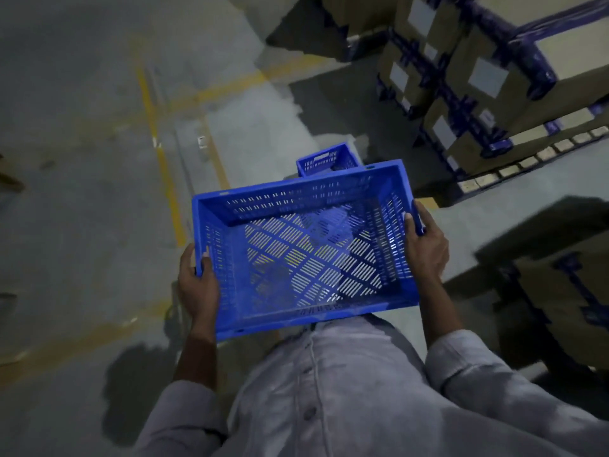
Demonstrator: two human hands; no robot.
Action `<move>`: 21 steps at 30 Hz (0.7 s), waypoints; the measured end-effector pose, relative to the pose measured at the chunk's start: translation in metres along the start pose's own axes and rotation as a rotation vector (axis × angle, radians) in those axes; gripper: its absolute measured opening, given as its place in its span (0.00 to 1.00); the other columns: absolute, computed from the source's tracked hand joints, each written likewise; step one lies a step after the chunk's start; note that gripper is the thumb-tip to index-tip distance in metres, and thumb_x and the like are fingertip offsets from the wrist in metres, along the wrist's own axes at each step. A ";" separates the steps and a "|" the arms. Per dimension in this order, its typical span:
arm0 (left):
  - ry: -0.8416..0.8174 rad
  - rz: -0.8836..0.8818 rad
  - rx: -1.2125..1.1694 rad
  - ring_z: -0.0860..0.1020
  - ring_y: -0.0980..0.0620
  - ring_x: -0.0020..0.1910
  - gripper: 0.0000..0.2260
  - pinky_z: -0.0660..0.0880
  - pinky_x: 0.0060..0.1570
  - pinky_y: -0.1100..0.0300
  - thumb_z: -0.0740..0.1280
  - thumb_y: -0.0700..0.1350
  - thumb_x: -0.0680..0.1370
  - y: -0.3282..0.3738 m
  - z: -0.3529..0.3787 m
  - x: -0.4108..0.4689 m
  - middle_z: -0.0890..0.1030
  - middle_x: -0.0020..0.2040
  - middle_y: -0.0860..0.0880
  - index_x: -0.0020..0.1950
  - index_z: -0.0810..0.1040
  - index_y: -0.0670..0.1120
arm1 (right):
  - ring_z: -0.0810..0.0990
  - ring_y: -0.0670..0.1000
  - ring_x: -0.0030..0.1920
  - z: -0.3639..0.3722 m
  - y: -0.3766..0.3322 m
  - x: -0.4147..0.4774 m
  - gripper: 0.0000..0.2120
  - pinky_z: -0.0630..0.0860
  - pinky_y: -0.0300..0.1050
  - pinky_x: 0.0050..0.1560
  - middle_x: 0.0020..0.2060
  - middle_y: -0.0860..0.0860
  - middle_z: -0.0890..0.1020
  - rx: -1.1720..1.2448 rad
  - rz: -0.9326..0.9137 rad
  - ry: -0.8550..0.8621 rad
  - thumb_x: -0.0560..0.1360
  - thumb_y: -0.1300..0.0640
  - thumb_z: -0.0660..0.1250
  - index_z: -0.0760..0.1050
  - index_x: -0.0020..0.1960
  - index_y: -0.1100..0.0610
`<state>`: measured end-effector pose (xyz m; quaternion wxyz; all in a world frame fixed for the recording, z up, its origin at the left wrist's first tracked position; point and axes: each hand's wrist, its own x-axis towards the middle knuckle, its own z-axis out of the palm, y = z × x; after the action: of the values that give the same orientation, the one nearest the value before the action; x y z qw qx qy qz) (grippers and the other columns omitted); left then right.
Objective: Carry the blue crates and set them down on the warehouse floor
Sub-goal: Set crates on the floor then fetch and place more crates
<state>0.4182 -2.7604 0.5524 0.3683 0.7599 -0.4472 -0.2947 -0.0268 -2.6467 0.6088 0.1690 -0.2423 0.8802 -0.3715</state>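
A person in a pale buttoned shirt (329, 390) holds an empty blue crate (306, 291) at waist height, left hand (197, 285) and right hand (425, 245) each clamped on a side rim. Beyond it, a second blue crate (326, 159) sits on the yellow-lined warehouse floor (99, 159), near stacked cardboard boxes (494, 77).

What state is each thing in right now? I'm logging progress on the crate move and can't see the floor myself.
Carried blue crate: empty, held off the floor, tilted.
Left hand: gripping the crate's left rim.
Right hand: gripping the crate's right rim.
Second blue crate: on the floor ahead, upright, partly hidden behind the carried one.
Cardboard boxes: stacked, closed, strapped with blue tape.
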 end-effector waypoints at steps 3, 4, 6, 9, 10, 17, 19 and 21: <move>-0.034 0.032 0.016 0.83 0.43 0.47 0.20 0.71 0.46 0.56 0.71 0.55 0.87 0.038 0.034 0.067 0.87 0.56 0.39 0.80 0.79 0.60 | 0.86 0.55 0.58 0.021 -0.036 0.042 0.22 0.83 0.55 0.59 0.66 0.50 0.87 -0.003 0.029 0.046 0.84 0.27 0.58 0.66 0.77 0.21; -0.038 0.041 0.036 0.83 0.43 0.47 0.20 0.72 0.46 0.55 0.70 0.56 0.87 0.049 0.045 0.088 0.87 0.55 0.40 0.80 0.79 0.61 | 0.86 0.52 0.57 0.025 -0.048 0.051 0.22 0.83 0.54 0.59 0.66 0.49 0.86 0.010 0.044 0.059 0.84 0.27 0.58 0.66 0.77 0.20; -0.061 0.061 0.039 0.83 0.43 0.46 0.20 0.73 0.46 0.53 0.70 0.58 0.86 0.073 0.068 0.128 0.86 0.50 0.41 0.80 0.78 0.63 | 0.84 0.50 0.55 0.036 -0.067 0.068 0.21 0.82 0.54 0.58 0.64 0.48 0.86 0.023 0.075 0.096 0.84 0.27 0.58 0.66 0.77 0.18; -0.130 0.104 0.056 0.85 0.43 0.47 0.21 0.79 0.47 0.49 0.69 0.61 0.86 0.102 0.107 0.194 0.85 0.48 0.46 0.80 0.76 0.66 | 0.87 0.52 0.56 0.060 -0.083 0.090 0.22 0.85 0.60 0.59 0.64 0.47 0.87 0.059 0.140 0.157 0.83 0.27 0.59 0.65 0.77 0.18; -0.164 0.119 0.062 0.85 0.44 0.48 0.21 0.81 0.48 0.48 0.69 0.63 0.86 0.112 0.121 0.214 0.85 0.48 0.48 0.80 0.76 0.66 | 0.86 0.53 0.56 0.068 -0.088 0.094 0.22 0.84 0.59 0.59 0.65 0.48 0.86 0.056 0.163 0.188 0.84 0.28 0.60 0.66 0.77 0.20; -0.409 0.327 0.089 0.83 0.46 0.46 0.20 0.78 0.48 0.50 0.69 0.63 0.87 0.196 0.208 0.343 0.81 0.44 0.54 0.79 0.78 0.67 | 0.86 0.55 0.64 0.129 -0.131 0.100 0.23 0.82 0.57 0.66 0.69 0.46 0.86 0.110 0.367 0.477 0.83 0.29 0.63 0.71 0.77 0.24; -0.450 0.369 0.101 0.83 0.47 0.45 0.20 0.78 0.47 0.50 0.69 0.63 0.87 0.224 0.226 0.371 0.79 0.43 0.55 0.79 0.77 0.67 | 0.85 0.55 0.66 0.142 -0.150 0.093 0.22 0.82 0.56 0.67 0.69 0.45 0.85 0.136 0.422 0.555 0.83 0.31 0.65 0.73 0.77 0.26; -0.531 0.432 0.108 0.82 0.47 0.44 0.19 0.78 0.46 0.49 0.69 0.62 0.87 0.252 0.246 0.390 0.78 0.42 0.55 0.79 0.78 0.66 | 0.85 0.55 0.66 0.153 -0.163 0.081 0.22 0.82 0.58 0.67 0.70 0.44 0.85 0.176 0.472 0.630 0.83 0.30 0.65 0.72 0.77 0.25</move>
<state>0.2770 -3.2659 0.5777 0.2522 0.5630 -0.6930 -0.3732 0.0287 -2.8778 0.6173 -0.0081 0.1075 0.8853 -0.4524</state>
